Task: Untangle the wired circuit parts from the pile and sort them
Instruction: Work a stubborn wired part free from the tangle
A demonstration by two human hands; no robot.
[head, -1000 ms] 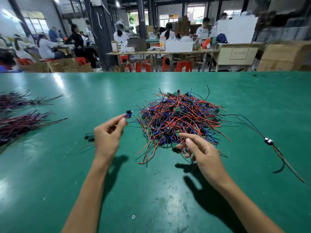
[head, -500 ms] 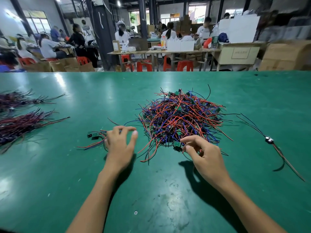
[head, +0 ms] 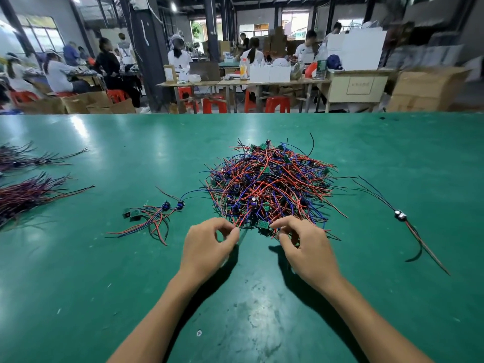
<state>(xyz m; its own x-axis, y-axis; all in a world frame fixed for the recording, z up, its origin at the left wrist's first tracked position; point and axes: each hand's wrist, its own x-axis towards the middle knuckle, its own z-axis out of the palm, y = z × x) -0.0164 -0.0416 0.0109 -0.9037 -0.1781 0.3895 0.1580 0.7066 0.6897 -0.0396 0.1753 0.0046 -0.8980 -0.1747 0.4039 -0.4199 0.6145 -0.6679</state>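
A tangled pile (head: 269, 184) of small green circuit boards with red, blue and black wires lies mid-table. My left hand (head: 207, 244) is at the pile's near edge and pinches red wire ends between thumb and forefinger. My right hand (head: 303, 244), just to the right, pinches a small green board (head: 262, 224) and its wires at the pile's near edge. A small group of separated wired parts (head: 152, 216) lies to the left of the pile.
Two sorted bundles of dark wired parts, one (head: 28, 193) nearer and one (head: 23, 158) farther, lie at the left of the green table (head: 104, 284). A single wired part (head: 400, 214) lies at the right. Beyond the table's far edge people sit at workbenches with red stools and cardboard boxes.
My left hand set a wired part down with the small group at the left, then moved right to the pile's near edge and pinched wires. My right hand stayed at the pile.
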